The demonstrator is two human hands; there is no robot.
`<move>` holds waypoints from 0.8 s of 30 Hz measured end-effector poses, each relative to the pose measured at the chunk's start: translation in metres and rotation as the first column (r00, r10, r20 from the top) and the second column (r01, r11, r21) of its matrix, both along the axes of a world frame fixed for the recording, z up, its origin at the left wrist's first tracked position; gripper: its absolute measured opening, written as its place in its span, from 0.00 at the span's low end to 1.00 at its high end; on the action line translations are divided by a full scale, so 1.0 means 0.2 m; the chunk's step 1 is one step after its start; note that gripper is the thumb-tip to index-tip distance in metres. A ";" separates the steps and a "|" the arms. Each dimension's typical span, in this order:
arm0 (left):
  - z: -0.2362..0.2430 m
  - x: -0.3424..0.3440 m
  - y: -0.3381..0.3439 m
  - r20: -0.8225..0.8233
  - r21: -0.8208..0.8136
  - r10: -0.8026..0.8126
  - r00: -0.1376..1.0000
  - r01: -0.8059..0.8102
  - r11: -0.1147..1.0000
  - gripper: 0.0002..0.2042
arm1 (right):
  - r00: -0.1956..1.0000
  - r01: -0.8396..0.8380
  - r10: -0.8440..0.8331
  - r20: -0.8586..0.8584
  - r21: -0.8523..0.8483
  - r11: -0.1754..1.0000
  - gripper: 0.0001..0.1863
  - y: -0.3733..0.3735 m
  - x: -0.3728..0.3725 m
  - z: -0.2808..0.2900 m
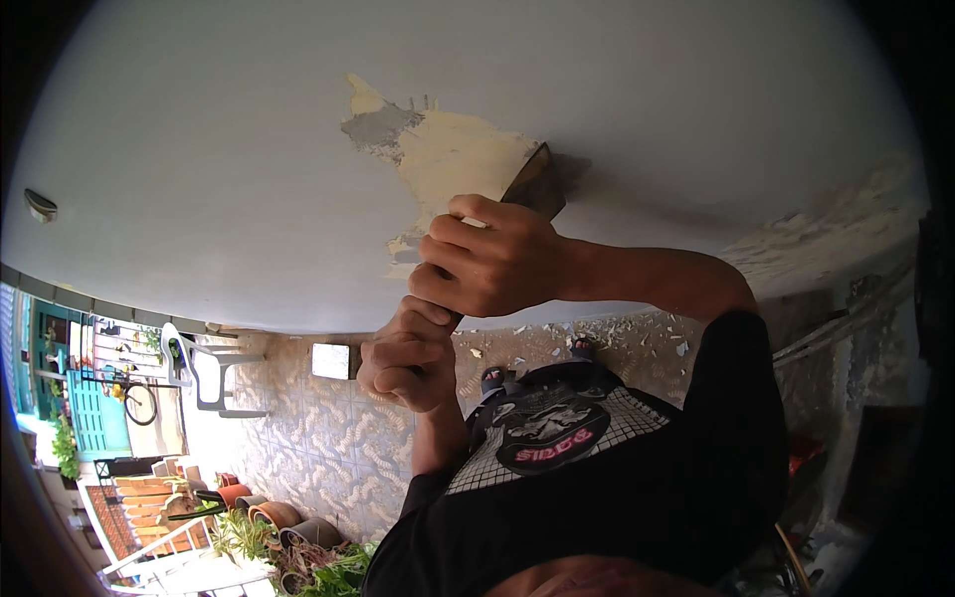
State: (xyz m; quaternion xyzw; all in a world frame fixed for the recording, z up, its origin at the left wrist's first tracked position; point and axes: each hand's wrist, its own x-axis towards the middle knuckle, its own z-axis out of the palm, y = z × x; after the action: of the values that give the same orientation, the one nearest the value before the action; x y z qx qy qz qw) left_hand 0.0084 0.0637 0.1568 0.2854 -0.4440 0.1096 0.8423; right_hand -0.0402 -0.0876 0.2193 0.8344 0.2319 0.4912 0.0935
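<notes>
A scraper with a wide dark blade (538, 185) rests its edge on the grey wall (249, 149). The blade lies at the right side of a bare cream patch (468, 149) where the grey coat is gone. My right hand (492, 257) is wrapped round the scraper's handle close to the blade. Below it and to the left, my left hand (410, 360) is closed round the lower end of the handle. Most of the handle is hidden by my fingers. Rough grey filler (383, 127) shows at the patch's upper left.
Paint flakes (637, 333) litter the floor near my feet. A white square-topped object (332, 361) stands on the patterned tiles, with a white plastic chair (204, 373) further left. Flower pots (274, 514) and plants are at lower left. More wall is peeling (836, 219) at right.
</notes>
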 end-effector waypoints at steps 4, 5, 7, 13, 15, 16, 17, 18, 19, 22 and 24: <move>0.07 0.04 -0.01 0.194 0.017 0.117 0.974 -0.122 0.992 0.25 | 0.960 0.203 -0.257 0.110 0.356 0.912 0.18 0.12 -0.11 -0.06; 0.09 0.05 0.00 0.261 0.057 0.146 0.954 -0.167 0.984 0.26 | 0.945 0.203 -0.308 0.114 0.536 0.820 0.25 0.17 -0.17 -0.10; 0.09 0.05 0.03 0.376 0.112 0.137 0.916 -0.192 0.975 0.28 | 0.928 0.171 -0.367 0.068 0.796 0.580 0.38 0.26 -0.26 -0.25; 0.01 0.08 0.05 0.535 0.159 -0.015 0.845 -0.084 0.984 0.26 | 0.894 -0.305 0.193 0.404 0.865 -0.398 0.48 0.57 -0.22 -0.37; 0.00 0.08 0.08 0.616 0.208 -0.058 0.786 -0.091 0.974 0.22 | 0.889 -0.288 0.195 0.415 0.836 -0.467 0.48 0.57 -0.23 -0.29; 0.01 0.07 0.09 0.653 0.224 -0.072 0.754 -0.101 0.969 0.21 | 0.885 -0.276 0.203 0.419 0.823 -0.496 0.48 0.58 -0.23 -0.26; 0.00 0.06 0.11 0.651 0.243 -0.109 0.751 -0.070 0.968 0.18 | 0.908 -0.260 0.169 0.383 0.832 -0.489 0.48 0.58 -0.24 -0.24; 0.00 0.04 0.11 0.660 0.266 -0.147 0.736 -0.046 0.963 0.17 | 0.927 -0.243 0.158 0.341 0.864 -0.441 0.48 0.57 -0.27 -0.23; 0.00 0.03 0.14 0.668 0.290 -0.182 0.721 -0.028 0.957 0.17 | 0.943 -0.220 0.148 0.298 0.892 -0.394 0.47 0.58 -0.32 -0.24; 0.01 0.07 0.24 0.724 0.301 -0.097 0.683 -0.187 0.935 0.09 | 0.935 -0.184 0.215 0.281 0.904 -0.385 0.47 0.53 -0.38 -0.27; 0.09 0.13 0.20 0.832 0.195 0.087 0.549 -0.435 0.879 0.08 | 0.905 -0.164 0.293 0.309 0.888 -0.430 0.46 0.50 -0.38 -0.30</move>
State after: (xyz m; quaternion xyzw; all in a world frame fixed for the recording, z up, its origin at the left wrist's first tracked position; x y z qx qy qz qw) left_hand 0.0347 0.1047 0.1747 0.4257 -0.7381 0.2648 0.4515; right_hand -0.1161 0.0131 0.1592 0.4906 -0.0956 0.4383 -0.7471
